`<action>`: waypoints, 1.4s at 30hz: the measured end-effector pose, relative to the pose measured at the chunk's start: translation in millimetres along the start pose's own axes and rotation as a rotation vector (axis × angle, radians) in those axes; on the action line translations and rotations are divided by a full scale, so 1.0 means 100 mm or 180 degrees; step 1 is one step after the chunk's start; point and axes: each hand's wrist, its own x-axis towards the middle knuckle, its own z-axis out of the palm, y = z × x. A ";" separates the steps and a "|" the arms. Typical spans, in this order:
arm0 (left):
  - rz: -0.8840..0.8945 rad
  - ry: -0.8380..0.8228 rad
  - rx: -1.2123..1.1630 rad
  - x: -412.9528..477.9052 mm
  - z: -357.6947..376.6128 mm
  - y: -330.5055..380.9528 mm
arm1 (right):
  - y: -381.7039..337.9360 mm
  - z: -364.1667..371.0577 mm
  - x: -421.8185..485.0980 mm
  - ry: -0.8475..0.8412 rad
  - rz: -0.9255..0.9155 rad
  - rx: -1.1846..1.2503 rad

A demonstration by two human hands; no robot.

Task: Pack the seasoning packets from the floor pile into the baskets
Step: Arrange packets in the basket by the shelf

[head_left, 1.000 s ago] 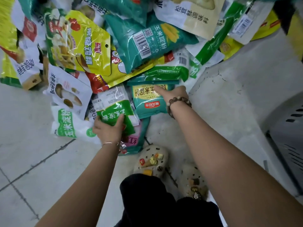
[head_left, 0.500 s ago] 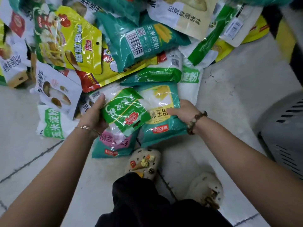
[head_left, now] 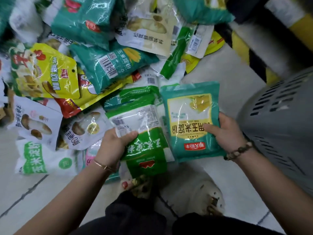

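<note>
While the floor pile (head_left: 94,68) is spread over the far left, the grey basket (head_left: 281,126) is seen at the right; the teal packet (head_left: 191,116) is held up at the pile's near edge, close to the basket wall, long axis near to far; the green-and-white packet (head_left: 140,131) is held tilted just left of it; teal is gripped at its right edge by the right hand (head_left: 227,133), thumb on its face; the other is pinched by the left hand (head_left: 111,146); right is reckoned nearer the basket.

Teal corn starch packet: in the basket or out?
Out. The right hand grips the teal corn starch packet beside the grey basket.
</note>
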 end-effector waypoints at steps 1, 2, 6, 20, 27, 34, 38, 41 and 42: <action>0.0162 -0.0015 0.0019 0.03 0.04 0.11 | -0.04 -0.04 -0.02 0.0130 -0.0091 0.0029; 0.0318 -0.0044 0.0019 0.05 0.07 0.22 | -0.11 -0.07 -0.04 0.0251 -0.0183 0.0052; 0.0763 -0.0182 -0.0201 0.10 0.15 0.66 | -0.47 -0.19 -0.14 0.0652 -0.0641 0.0182; 0.2229 -0.0461 -0.0296 -0.61 0.25 2.20 | -1.91 -0.69 -0.89 0.1602 -0.1739 0.0007; 0.2352 -0.0740 -0.0425 -0.94 0.64 2.78 | -2.30 -1.29 -1.19 0.1846 -0.1799 0.0170; 0.2323 -0.1337 -0.0197 -1.30 1.60 3.09 | -2.15 -2.24 -1.57 0.2090 -0.1569 0.0463; 0.2789 -0.1563 0.0342 -1.55 2.30 3.17 | -1.81 -2.82 -1.86 0.2511 -0.1354 0.0245; 0.3249 -0.1683 0.0849 -1.69 2.85 3.17 | -1.45 -3.18 -2.01 0.2752 -0.1048 0.0188; 0.3440 -0.1652 0.1110 -1.70 3.03 3.16 | -1.32 -3.27 -2.02 0.2842 -0.0929 0.0166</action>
